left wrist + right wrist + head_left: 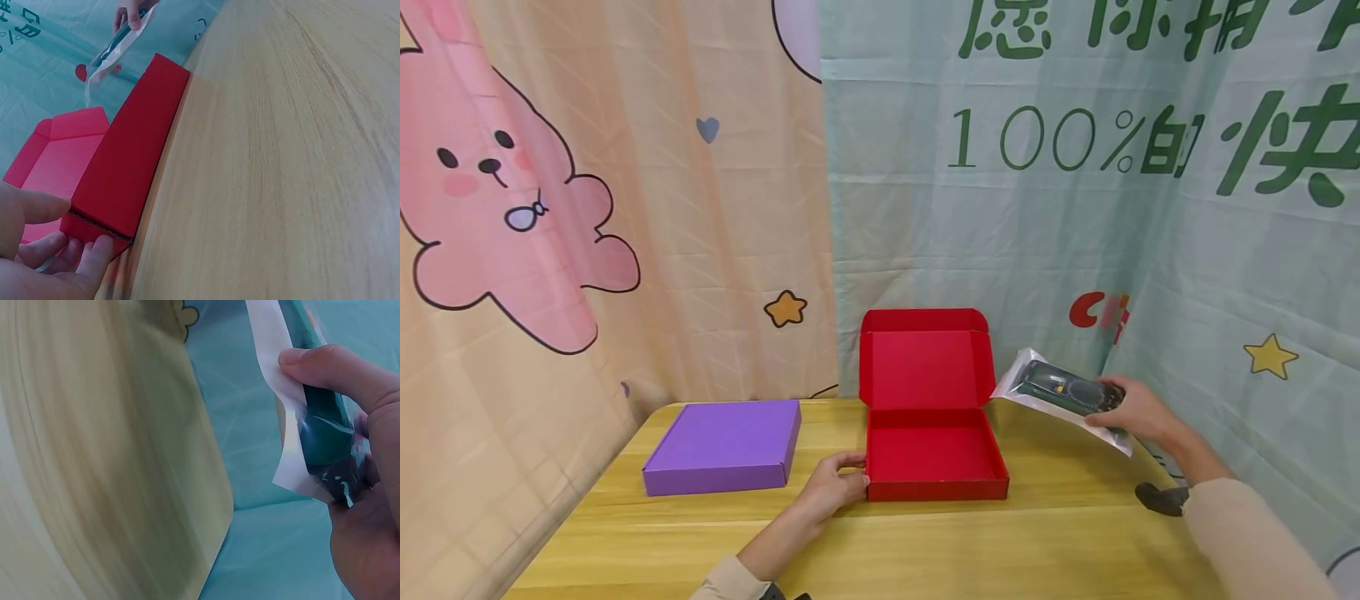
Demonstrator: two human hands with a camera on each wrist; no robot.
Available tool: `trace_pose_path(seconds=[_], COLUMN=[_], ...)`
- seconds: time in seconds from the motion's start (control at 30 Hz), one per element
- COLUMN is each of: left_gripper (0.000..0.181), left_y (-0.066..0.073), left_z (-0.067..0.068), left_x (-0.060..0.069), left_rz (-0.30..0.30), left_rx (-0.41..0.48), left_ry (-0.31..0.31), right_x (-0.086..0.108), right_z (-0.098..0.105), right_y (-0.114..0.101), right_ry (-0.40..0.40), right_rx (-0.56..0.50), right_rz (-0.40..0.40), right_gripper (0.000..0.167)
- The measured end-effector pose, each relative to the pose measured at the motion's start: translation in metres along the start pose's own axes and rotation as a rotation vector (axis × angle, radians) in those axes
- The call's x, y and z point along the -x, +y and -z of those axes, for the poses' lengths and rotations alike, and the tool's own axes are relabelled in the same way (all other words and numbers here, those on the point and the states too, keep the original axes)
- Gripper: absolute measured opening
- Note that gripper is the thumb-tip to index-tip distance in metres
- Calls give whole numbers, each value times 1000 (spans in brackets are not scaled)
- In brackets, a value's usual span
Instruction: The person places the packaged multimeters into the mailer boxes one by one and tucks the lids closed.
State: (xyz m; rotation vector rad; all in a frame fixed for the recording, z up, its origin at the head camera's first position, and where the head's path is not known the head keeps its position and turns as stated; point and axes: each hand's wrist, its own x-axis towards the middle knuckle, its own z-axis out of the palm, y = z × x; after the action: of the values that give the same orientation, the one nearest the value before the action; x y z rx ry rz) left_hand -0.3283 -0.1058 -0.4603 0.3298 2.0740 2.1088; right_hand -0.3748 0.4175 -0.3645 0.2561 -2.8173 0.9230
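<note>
– Right grip (1141, 410)?
– Clamped on the bagged dark device (1063, 390), up off the desk (962, 550), right of the open red box (936, 490).
– Left grip (833, 487)?
– Fingers and thumb pinching the red box's near left corner.
– Else?
– Purple box (722, 442), lid closed, on desk, left of red box.

Red box (937, 490) lies open, lid (927, 368) upright; bagged dark device (1062, 388) tilts midair nearby.

Green "愿你拥" on the curtain (992, 242) (cropped along the top), "100%的" beneath, larger "快" to its right
</note>
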Motion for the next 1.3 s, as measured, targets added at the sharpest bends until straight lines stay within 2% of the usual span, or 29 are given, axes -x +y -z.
trace_pose_path(seconds=[0.17,0.33,0.63,0.87,1.3], left_gripper=[50,49,48,48,48], left_y=[0,1,2,4,4], left_z=[1,0,0,0,-1], left_x=[0,1,2,3,3], left_rz=[-14,-16,-8,-6,-1], left_rx=[3,5,1,-2,-13], left_ry=[-9,-11,-6,-5,-1], right_x=[-5,-9,-15,-20,-30], right_z=[1,-2,-10,-23,-61], right_y=[-17,-30,-49,-69,-101], right_ry=[-14,-11,-4,-76,-196], right_rx=[11,-9,33,-33,-97], right_rz=[32,81,184,206,311], right_gripper=[95,91,87,83,80])
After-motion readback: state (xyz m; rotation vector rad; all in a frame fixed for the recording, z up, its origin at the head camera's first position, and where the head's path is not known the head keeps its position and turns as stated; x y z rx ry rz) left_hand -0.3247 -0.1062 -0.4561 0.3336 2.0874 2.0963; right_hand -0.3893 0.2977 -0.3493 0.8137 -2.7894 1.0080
